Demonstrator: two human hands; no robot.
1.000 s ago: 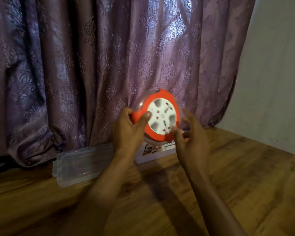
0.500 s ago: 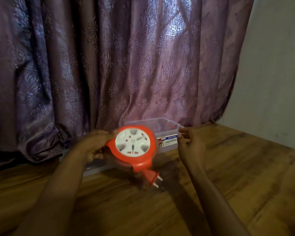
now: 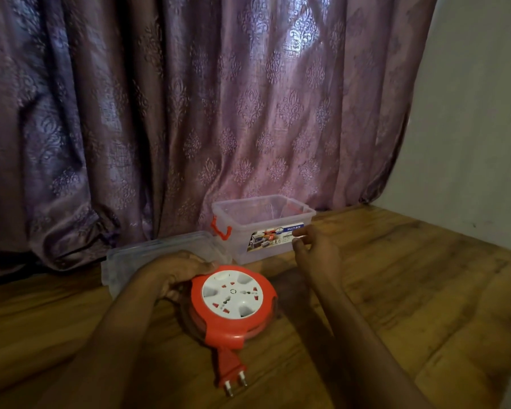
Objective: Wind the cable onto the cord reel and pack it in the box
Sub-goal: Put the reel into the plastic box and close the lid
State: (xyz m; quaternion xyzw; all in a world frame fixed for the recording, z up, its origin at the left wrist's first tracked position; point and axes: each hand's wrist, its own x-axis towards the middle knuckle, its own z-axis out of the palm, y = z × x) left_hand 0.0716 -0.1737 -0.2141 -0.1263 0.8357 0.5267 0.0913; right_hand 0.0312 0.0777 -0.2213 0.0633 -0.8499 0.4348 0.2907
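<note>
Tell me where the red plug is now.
In the head view, the red plug lies on the wooden floor at bottom centre, sticking out of the cord reel toward the camera.

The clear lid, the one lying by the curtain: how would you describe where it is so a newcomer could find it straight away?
Start at the purple curtain behind the wooden floor. At its foot stands an open clear box with orange latches; the lid lies flat just to its left, partly hidden behind the left hand. Unlike the box, it is shallow, has no label and holds nothing.
</note>
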